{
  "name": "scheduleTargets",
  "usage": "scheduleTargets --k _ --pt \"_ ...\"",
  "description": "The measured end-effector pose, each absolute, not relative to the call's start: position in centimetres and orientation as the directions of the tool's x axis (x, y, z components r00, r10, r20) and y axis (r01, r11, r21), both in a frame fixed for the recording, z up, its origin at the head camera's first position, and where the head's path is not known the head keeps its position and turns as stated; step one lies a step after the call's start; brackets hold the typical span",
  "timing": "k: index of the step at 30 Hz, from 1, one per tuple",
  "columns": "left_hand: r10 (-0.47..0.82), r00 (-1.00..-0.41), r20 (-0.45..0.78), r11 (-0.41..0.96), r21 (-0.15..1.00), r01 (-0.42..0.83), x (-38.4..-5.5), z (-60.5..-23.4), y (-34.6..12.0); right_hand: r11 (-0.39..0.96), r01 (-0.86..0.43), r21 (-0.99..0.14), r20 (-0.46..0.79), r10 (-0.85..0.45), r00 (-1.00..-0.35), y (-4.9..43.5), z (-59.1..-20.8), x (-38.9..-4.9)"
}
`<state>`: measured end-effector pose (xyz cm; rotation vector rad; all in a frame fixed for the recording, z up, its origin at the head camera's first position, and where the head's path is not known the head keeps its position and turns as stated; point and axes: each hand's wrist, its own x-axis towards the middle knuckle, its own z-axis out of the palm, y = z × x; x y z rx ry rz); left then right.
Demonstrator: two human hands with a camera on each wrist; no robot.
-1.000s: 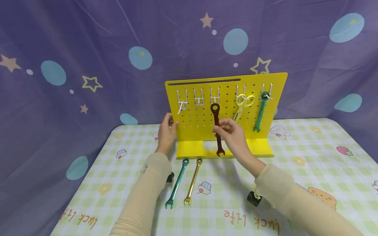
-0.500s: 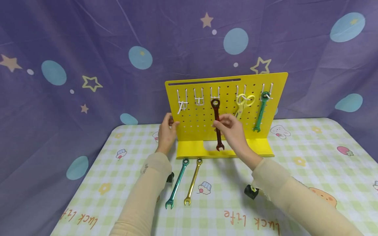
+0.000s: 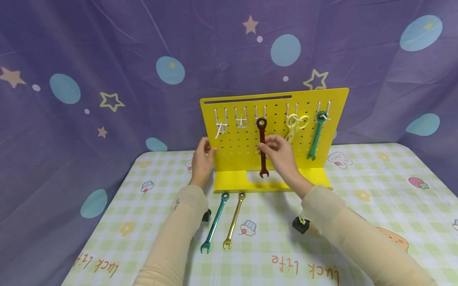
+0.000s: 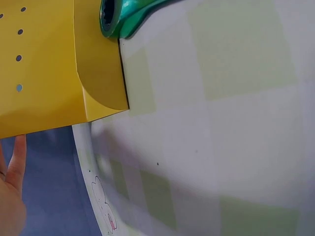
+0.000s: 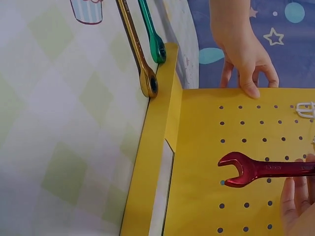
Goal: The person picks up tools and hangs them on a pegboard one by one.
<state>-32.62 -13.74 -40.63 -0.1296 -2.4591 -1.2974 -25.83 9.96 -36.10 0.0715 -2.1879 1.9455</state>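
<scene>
My right hand [image 3: 282, 155] pinches a dark red combination wrench [image 3: 262, 161] by its shank, open end down. The wrench's ring end overlaps the middle white hook [image 3: 260, 113] of a yellow pegboard [image 3: 236, 153]. In the right wrist view, the red wrench [image 5: 275, 169] lies close over the perforated face. My left hand [image 3: 202, 162] grips the board's left edge, its thumb on the front and its fingers partly hidden behind. A pair of yellow scissors [image 3: 294, 126] and a green wrench [image 3: 316, 137] hang on hooks to the right.
A teal wrench [image 3: 215, 223] and a gold wrench [image 3: 234, 220] lie on the checked tablecloth [image 3: 171, 174] before the board's base. Two white hooks, the left one [image 3: 220, 126] and its neighbour [image 3: 241, 121], carry no tool. A purple curtain [image 3: 229, 47] hangs behind.
My right hand has raised the red wrench towards the middle hook, and its lower end has swung slightly left. My left hand stays at the board's edge.
</scene>
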Motion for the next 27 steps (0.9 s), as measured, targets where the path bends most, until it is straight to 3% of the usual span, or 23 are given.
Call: scheduleTargets --k 27 --pt "-0.098 -0.931 0.351 0.588 0.776 0.230 -32.7 -40.8 -13.6 0.096 -0.125 -0.988 0.136 0.122 -0.983 9.5 -36.2 -27.8"
